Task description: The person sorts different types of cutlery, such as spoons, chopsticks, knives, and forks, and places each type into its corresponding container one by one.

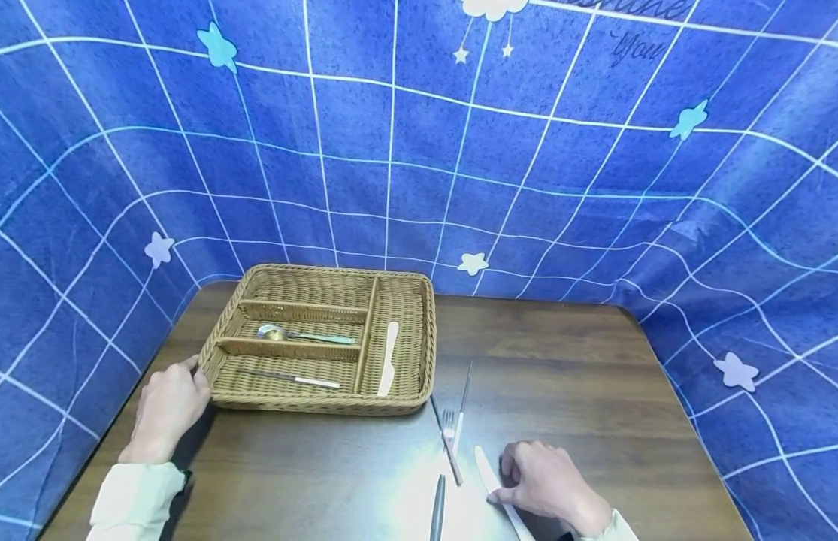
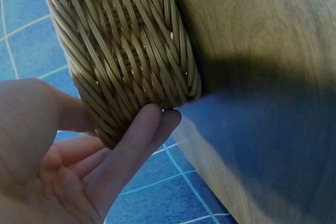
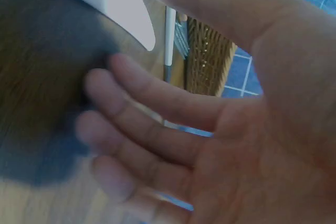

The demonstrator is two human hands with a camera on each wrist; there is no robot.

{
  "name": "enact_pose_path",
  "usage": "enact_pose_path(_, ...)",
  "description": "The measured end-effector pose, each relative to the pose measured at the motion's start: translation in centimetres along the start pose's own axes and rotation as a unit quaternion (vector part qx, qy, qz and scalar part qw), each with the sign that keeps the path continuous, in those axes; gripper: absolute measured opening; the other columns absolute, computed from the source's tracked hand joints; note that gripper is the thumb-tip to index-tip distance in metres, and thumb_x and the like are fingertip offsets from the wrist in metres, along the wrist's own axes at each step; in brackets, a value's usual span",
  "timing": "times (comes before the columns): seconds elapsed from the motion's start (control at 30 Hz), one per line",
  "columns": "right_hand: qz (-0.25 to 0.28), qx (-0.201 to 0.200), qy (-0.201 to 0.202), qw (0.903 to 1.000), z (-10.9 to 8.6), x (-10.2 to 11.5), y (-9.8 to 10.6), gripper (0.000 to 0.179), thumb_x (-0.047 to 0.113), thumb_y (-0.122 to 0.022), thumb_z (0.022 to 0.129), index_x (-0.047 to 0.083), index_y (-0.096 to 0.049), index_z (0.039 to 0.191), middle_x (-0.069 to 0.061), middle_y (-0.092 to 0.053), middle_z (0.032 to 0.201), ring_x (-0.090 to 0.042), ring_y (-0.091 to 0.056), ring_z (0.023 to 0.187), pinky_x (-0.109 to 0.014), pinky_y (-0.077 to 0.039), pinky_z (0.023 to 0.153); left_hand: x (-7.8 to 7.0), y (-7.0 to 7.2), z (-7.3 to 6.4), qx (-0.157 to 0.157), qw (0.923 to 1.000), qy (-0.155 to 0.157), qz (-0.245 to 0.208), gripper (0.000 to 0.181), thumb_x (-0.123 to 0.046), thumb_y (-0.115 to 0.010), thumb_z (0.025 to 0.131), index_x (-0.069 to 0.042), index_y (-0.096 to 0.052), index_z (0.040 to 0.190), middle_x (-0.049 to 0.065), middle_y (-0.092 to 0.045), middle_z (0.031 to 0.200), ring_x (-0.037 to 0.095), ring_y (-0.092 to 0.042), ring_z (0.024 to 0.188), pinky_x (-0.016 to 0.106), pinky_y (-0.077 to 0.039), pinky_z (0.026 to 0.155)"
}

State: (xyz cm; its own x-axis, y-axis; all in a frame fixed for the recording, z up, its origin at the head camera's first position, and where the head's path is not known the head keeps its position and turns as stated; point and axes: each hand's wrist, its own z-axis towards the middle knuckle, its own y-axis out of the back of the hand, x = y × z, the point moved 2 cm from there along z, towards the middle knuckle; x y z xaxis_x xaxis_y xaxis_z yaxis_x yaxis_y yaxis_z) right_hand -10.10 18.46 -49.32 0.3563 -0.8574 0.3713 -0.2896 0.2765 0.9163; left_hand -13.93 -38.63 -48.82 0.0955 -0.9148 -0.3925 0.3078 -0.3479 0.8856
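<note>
My left hand (image 1: 170, 406) holds the front left corner of a wicker cutlery basket (image 1: 324, 406). In the left wrist view, the thumb and fingers lie on either side of the woven corner (image 2: 131, 72). Over the table at the lower right, my right hand (image 1: 543, 481) is beside a white knife (image 1: 485, 469), its thumb at the knife's edge. The right wrist view shows that knife (image 3: 128, 6) at the thumb tip, with the other fingers (image 3: 142, 140) loosely bent and apart from it. Whether the thumb presses on the knife is hard to tell.
A fork (image 1: 449, 427), a dark stick with a brown end (image 1: 452, 458), a thin white-ended utensil (image 1: 459, 424) and a dark handle (image 1: 438, 507) lie on the table. Inside the basket are a white knife (image 1: 388, 353), a spoon (image 1: 274, 335) and a thin utensil (image 1: 313, 382).
</note>
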Motion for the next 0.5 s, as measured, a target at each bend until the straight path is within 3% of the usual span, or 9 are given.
enact_pose_path(0.2, -0.034, 0.022, 0.011, 0.9991, -1.6, -0.1, -0.1, 0.034, 0.038, -0.097, 0.07, 0.024, -0.067, 0.075, 0.017, -0.057, 0.069, -0.005, -0.051, 0.064, -0.035, -0.045, 0.059, 0.2, -0.1, 0.1, 0.003, 1.0, 0.003, 0.0, 0.04, -0.005, -0.048, 0.1, 0.018, -0.062, 0.129, 0.051, -0.062, 0.107, 0.072, -0.061, 0.088, 0.075, -0.048, 0.068)
enact_pose_path(0.37, -0.032, -0.007, 0.02, 0.9993, -2.0, -0.4, -0.6, 0.03, 0.024, -0.095, 0.074, 0.025, -0.065, 0.069, 0.018, -0.057, 0.065, -0.002, -0.049, 0.062, -0.032, -0.043, 0.054, 0.2, -0.1, 0.0, 0.003, 1.0, 0.005, 0.002, 0.04, -0.005, -0.048, 0.099, 0.018, -0.063, 0.129, 0.05, -0.062, 0.105, 0.072, -0.061, 0.086, 0.075, -0.048, 0.067)
enact_pose_path(0.5, -0.025, -0.038, -0.001, 0.9989, -2.0, -0.8, -0.7, 0.026, 0.017, -0.092, 0.076, 0.023, -0.067, 0.07, 0.017, -0.058, 0.063, -0.002, -0.048, 0.057, -0.03, -0.043, 0.051, 0.2, 0.0, 0.0, 0.006, 0.9999, 0.008, 0.002, 0.04, -0.005, -0.048, 0.1, 0.017, -0.062, 0.13, 0.05, -0.062, 0.105, 0.072, -0.062, 0.086, 0.075, -0.048, 0.066)
